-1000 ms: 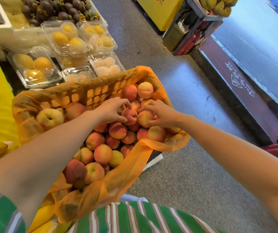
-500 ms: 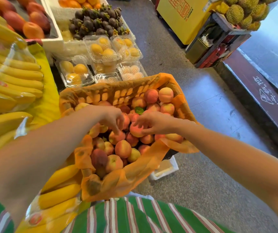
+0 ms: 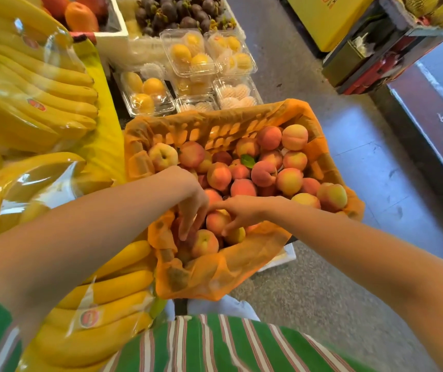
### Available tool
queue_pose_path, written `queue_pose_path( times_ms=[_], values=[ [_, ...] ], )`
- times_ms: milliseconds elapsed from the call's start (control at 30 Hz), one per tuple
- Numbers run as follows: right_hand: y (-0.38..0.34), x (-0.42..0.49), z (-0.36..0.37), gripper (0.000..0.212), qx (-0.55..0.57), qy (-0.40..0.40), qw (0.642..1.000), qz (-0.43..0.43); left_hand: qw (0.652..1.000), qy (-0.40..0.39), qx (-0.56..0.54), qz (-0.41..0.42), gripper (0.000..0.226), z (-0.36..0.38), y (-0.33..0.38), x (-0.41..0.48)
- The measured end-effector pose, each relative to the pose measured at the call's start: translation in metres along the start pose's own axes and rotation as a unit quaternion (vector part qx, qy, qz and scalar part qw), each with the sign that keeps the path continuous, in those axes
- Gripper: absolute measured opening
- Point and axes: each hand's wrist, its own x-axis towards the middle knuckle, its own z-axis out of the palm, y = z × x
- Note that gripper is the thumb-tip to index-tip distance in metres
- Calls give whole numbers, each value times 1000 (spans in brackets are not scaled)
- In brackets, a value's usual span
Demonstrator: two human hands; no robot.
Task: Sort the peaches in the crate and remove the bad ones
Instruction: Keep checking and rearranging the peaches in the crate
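Observation:
An orange-lined crate (image 3: 319, 162) holds several pink and yellow peaches (image 3: 264, 173), one with a green leaf (image 3: 247, 161). Both my hands reach into its near corner. My left hand (image 3: 192, 208) points its fingers down among the near peaches, fingers apart and touching fruit. My right hand (image 3: 237, 213) lies over a peach (image 3: 216, 221), with fingers spread on it and on a yellowish peach (image 3: 236, 235). No peach is lifted clear of the pile. The fruit under my palms is hidden.
Bagged banana bunches (image 3: 40, 84) lie left of the crate, and more bananas (image 3: 102, 299) sit at the near left. Clear boxes of yellow fruit (image 3: 188, 55) and dark mangosteens (image 3: 177, 14) stand behind. Grey floor (image 3: 335, 291) lies to the right, beside a dark threshold (image 3: 435, 124).
Both hands have shifted from the middle of the pile toward the crate's near corner. The camera view has swung left, bringing the bananas into view.

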Motion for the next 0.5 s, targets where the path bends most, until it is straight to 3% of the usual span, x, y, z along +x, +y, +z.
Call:
queue_pose_path(
  times_ms=[267, 500],
  values=[
    [7, -1, 6, 66, 48, 6, 999, -3, 997, -19, 77, -6, 66, 2, 1, 9],
    [10, -34, -8, 61, 126, 37, 991, 2, 999, 1, -25, 31, 59, -15, -10, -5]
  ],
)
